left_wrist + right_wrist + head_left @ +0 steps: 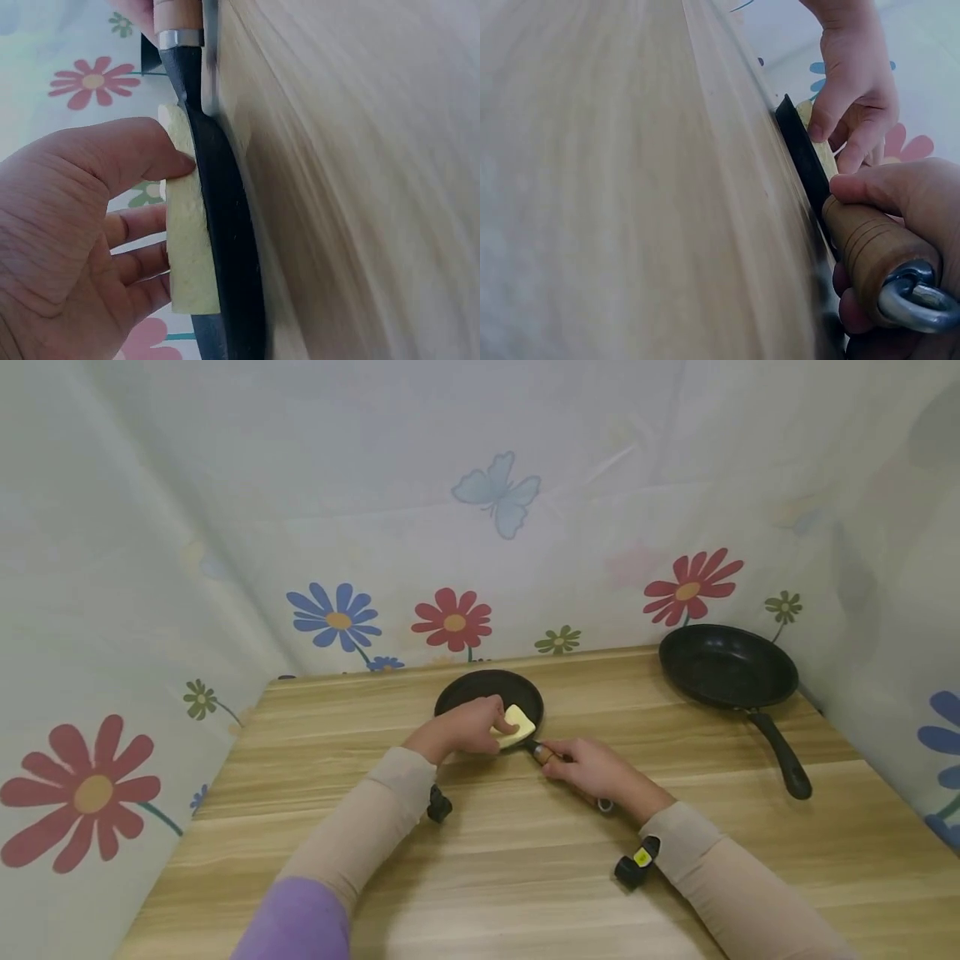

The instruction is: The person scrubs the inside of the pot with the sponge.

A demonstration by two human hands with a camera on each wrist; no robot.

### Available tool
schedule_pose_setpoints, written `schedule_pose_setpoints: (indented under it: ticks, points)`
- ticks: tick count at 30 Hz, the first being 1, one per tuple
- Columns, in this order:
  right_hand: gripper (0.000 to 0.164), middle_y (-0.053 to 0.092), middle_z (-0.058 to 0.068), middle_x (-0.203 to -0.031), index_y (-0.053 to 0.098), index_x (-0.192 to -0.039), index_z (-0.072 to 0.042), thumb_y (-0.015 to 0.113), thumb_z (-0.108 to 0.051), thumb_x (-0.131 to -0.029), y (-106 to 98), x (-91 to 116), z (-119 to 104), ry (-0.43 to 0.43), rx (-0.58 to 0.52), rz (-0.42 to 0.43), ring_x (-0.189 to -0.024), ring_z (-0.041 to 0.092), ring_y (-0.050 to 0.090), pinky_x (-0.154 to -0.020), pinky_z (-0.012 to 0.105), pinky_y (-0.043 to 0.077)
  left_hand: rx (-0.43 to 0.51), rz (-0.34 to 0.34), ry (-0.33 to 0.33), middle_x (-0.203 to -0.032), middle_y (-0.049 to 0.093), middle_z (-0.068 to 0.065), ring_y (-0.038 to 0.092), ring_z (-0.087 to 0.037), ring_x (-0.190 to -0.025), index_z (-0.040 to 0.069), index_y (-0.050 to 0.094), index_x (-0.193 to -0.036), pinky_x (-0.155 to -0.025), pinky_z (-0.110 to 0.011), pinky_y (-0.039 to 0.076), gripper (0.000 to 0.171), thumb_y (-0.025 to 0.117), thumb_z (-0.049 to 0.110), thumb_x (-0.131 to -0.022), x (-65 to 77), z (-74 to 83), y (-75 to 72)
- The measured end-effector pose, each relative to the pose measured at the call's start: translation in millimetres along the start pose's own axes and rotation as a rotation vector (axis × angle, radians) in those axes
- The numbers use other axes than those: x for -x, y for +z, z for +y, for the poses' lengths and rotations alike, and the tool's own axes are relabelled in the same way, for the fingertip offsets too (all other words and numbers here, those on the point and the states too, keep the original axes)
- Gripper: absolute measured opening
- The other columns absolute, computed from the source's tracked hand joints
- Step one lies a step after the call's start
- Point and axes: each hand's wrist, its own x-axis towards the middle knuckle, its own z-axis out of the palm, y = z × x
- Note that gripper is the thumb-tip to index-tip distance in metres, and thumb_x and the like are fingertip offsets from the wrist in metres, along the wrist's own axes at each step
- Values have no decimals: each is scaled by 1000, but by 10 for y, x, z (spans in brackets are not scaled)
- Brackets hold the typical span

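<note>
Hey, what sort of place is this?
Possibly a makeshift, staged corner rather than a full kitchen: flower-printed sheeting hangs behind a wood-grain tabletop, which holds a small frying pan and a larger black pan.

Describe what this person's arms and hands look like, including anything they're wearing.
The left hand and right hand are ungloved. The left sleeve is beige, with purple fabric farther up; the right sleeve is beige where visible. A small black left wrist camera shows, and a black right wrist camera with a yellow patch.

Indoor booth-like nook, flower-print sheeting (360, 518) on three sides, wood-grain tabletop (510, 868) between.
</note>
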Motion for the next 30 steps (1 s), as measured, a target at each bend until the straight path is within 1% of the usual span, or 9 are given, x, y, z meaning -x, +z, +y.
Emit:
schedule_pose_setpoints:
  ticks: [3,7,9,13,16,21,28,30]
  points:
    - [49,69,9,-124,61,-141,-14,62,-37,-98,25,-9,-6,2,-7,-1,-94,18,60,-91,45,49,-5,-26,0,-116,55,-6,52,-17,-96,19,67,-133,-85,-30,44,51,73,11,-84,25,-42,-13]
    - [48,70,8,-119,63,-140,-15,63,-37,-97,40,-8,-30,-11,-3,7,-91,19,59,-88,44,50,13,-53,0,-117,55,-6,51,-18,-97,18,66,-133,-88,-32,45,49,74,11,-86,65,-66,-43]
    - [48,70,7,-117,64,-139,-15,63,-37,-97,45,-9,-37,-19,1,11,-91,19,59,-88,44,50,7,-65,-2,-116,55,-5,51,-18,-97,18,66,-133,-88,-32,45,48,74,11,-87,85,-74,-54]
    - [47,70,7,-117,64,-139,-17,62,-38,-96,49,-4,-50,-7,14,13,-91,19,59,-87,43,50,-41,-83,0,-116,54,-3,50,-18,-98,20,67,-133,-88,-31,45,45,73,12,-88,128,-78,-73]
    - [48,70,7,-118,64,-139,-17,62,-39,-96,44,-1,-56,9,16,9,-90,19,59,-86,43,50,-87,-94,17,-117,54,-3,50,-18,-99,21,68,-132,-90,-32,45,44,73,11,-89,164,-66,-105]
    - [49,69,9,-123,63,-140,-17,61,-39,-96,32,0,-47,20,11,5,-94,20,60,-90,45,49,-136,-109,45,-117,54,-6,50,-22,-100,21,69,-131,-92,-36,45,44,73,9,-89,218,-65,-161]
    - [47,68,8,-128,63,-140,-21,61,-41,-97,25,0,-12,22,27,13,-104,21,62,-96,48,49,-161,-135,32,-123,55,-5,55,-22,-107,26,71,-129,-98,-36,47,45,72,7,-88,274,-158,-189]
    - [47,68,7,-128,63,-140,-21,61,-42,-98,23,0,-1,18,31,16,-105,21,62,-97,48,48,-142,-141,27,-124,55,-6,55,-23,-110,25,71,-129,-99,-37,47,46,71,5,-88,285,-175,-207]
